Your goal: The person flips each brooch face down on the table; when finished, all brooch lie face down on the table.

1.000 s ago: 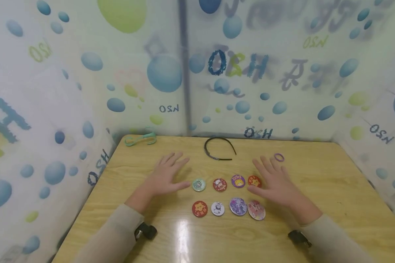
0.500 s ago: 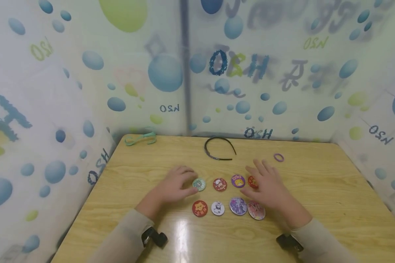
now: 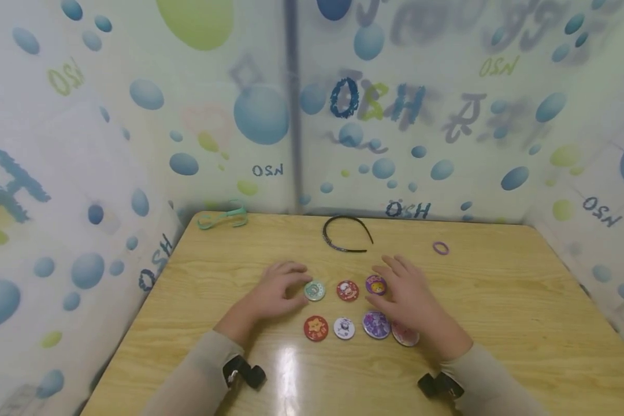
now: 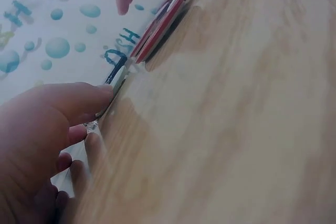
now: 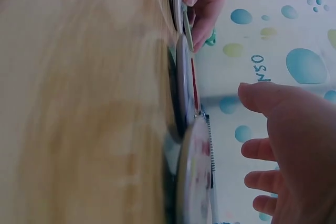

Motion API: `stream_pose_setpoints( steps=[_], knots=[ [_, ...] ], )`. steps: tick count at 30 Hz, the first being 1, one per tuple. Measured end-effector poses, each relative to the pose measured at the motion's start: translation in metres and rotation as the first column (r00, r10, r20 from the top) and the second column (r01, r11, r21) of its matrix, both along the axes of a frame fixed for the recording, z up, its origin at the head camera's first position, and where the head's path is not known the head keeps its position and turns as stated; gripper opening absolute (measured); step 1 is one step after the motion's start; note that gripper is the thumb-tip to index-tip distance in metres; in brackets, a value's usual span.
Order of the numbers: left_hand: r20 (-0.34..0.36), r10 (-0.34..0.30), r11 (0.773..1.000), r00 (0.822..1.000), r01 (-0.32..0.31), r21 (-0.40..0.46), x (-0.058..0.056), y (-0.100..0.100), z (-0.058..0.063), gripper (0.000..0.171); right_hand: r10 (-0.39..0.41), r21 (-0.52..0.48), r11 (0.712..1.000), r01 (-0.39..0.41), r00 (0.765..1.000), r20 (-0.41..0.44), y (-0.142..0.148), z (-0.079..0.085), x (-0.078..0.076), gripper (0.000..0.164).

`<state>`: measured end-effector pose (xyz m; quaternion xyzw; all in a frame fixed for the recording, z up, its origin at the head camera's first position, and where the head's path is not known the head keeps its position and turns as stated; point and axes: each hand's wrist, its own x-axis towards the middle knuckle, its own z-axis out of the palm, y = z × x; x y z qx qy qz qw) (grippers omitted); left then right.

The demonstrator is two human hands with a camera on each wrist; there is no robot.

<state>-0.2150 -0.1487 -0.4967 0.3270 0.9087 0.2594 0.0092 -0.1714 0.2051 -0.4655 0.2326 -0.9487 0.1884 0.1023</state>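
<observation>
Away from the worktop's (image 3: 525, 300) right edge, your right hand (image 3: 409, 297) had swung to the purple badge (image 3: 375, 286); coming in low, its thumb could have nudged the lilac badge (image 3: 377, 325), nearer the front edge, askew. Its parted fingers held nothing. Toward the left edge, your half-curled left hand (image 3: 277, 293) framed the green badge (image 3: 314, 290); whether it gripped could not be told.

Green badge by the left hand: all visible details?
The green badge is round, pale mint, with a central printed figure too small to make out and light specks around it. It looks smooth, perhaps coated metal or plastic. It lies face up on the wood-grained table, leftmost in the far row, beyond the red star badge. The left hand brackets its left edge with thumb and fingers; contact is unclear.
</observation>
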Motion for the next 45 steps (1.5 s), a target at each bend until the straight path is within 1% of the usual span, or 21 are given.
stream_pose_setpoints(
  steps=[6, 10, 16, 18, 22, 27, 29, 32, 35, 37, 41, 43, 45],
  knots=[
    [-0.043, 0.038, 0.999, 0.998, -0.038, -0.004, 0.001, 0.005, -0.002, 0.055, 0.027, -0.015, 1.0, -0.027, 1.0, -0.004, -0.015, 0.0, 0.0, 0.059],
    [-0.072, 0.06, 0.998, 0.996, -0.061, -0.011, -0.001, 0.009, -0.005, 0.056, 0.032, -0.004, 0.999, -0.032, 0.999, 0.02, -0.025, -0.001, -0.001, 0.059],
    [-0.076, 0.085, 0.996, 0.994, -0.085, 0.003, 0.0, 0.011, -0.006, 0.053, 0.071, 0.0, 0.997, -0.071, 0.997, 0.022, -0.041, -0.004, 0.0, 0.053],
    [-0.081, 0.088, 0.996, 0.993, -0.088, 0.01, 0.002, 0.011, -0.005, 0.052, 0.084, -0.005, 0.996, -0.083, 0.996, 0.016, -0.045, -0.005, -0.001, 0.051],
    [-0.085, 0.091, 0.996, 0.992, -0.09, 0.012, 0.003, 0.011, -0.004, 0.052, 0.087, 0.0, 0.996, -0.087, 0.995, 0.039, -0.053, -0.009, -0.005, 0.052],
    [-0.085, 0.08, 0.997, 0.993, -0.081, 0.0, 0.004, 0.009, -0.004, 0.053, 0.068, 0.015, 0.998, -0.068, 0.997, 0.048, -0.07, -0.011, -0.01, 0.051],
    [-0.086, 0.08, 0.997, 0.993, -0.08, 0.003, 0.005, 0.008, -0.005, 0.052, 0.061, -0.007, 0.998, -0.061, 0.997, 0.051, -0.08, -0.012, -0.011, 0.048],
    [-0.091, 0.086, 0.996, 0.992, -0.086, 0.011, 0.007, 0.005, -0.005, 0.051, 0.069, -0.076, 0.995, -0.065, 0.996, 0.061, -0.094, -0.016, -0.013, 0.041],
    [-0.095, 0.087, 0.996, 0.992, -0.087, 0.006, 0.008, 0.004, -0.006, 0.05, 0.076, -0.139, 0.988, -0.064, 0.993, 0.086, -0.103, -0.021, -0.013, 0.037],
    [-0.096, 0.082, 0.997, 0.992, -0.082, -0.002, 0.007, 0.005, -0.007, 0.05, 0.063, -0.18, 0.983, -0.045, 0.993, 0.096, -0.103, -0.025, -0.013, 0.036],
    [-0.108, 0.076, 0.997, 0.991, -0.079, -0.025, 0.005, 0.007, -0.008, 0.052, 0.037, -0.28, 0.96, -0.015, 0.996, 0.075, -0.098, -0.031, -0.013, 0.031],
    [-0.108, 0.079, 0.996, 0.991, -0.083, -0.032, 0.004, 0.008, -0.009, 0.053, 0.038, -0.304, 0.952, -0.014, 0.997, 0.074, -0.096, -0.034, -0.013, 0.032],
    [-0.107, 0.081, 0.996, 0.991, -0.085, -0.037, 0.004, 0.009, -0.009, 0.053, 0.043, -0.304, 0.953, -0.014, 0.995, 0.089, -0.094, -0.035, -0.013, 0.034]
  ],
)
